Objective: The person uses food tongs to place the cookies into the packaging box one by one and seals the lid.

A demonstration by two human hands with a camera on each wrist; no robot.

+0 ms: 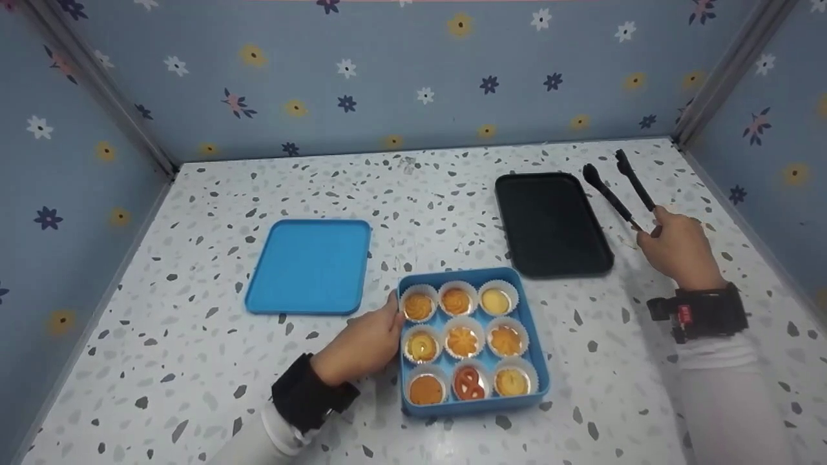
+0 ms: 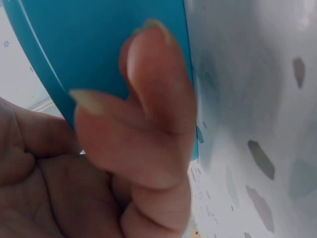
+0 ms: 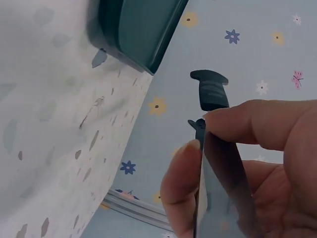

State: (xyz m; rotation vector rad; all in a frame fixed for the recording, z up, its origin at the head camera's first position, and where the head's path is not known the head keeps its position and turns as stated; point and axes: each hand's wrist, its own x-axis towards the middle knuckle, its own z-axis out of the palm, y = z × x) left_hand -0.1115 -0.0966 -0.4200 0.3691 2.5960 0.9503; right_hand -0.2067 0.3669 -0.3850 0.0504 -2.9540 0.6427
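A blue square box (image 1: 475, 407) holds several cookies in white paper cups, among them a pretzel-shaped cookie (image 1: 468, 383) and a flower-shaped cookie (image 1: 462, 341). My left hand (image 1: 363, 342) grips the box's left wall, the thumb up at the rim. In the left wrist view, curled fingers (image 2: 161, 84) lie against the outer blue wall (image 2: 94, 44). At the right, my right hand (image 1: 681, 248) holds black-tipped tongs (image 1: 636, 184) near their middle, with the two arms spread and nothing between the tips. The right wrist view shows the metal handle (image 3: 223, 183) between thumb and fingers.
A black rectangular tray (image 1: 554, 226) lies behind the box, just left of the tongs. To the left is a flat blue lid (image 1: 311, 266). Flower-patterned panels (image 1: 413, 71) close in the speckled table (image 1: 194, 361) at the back and both sides.
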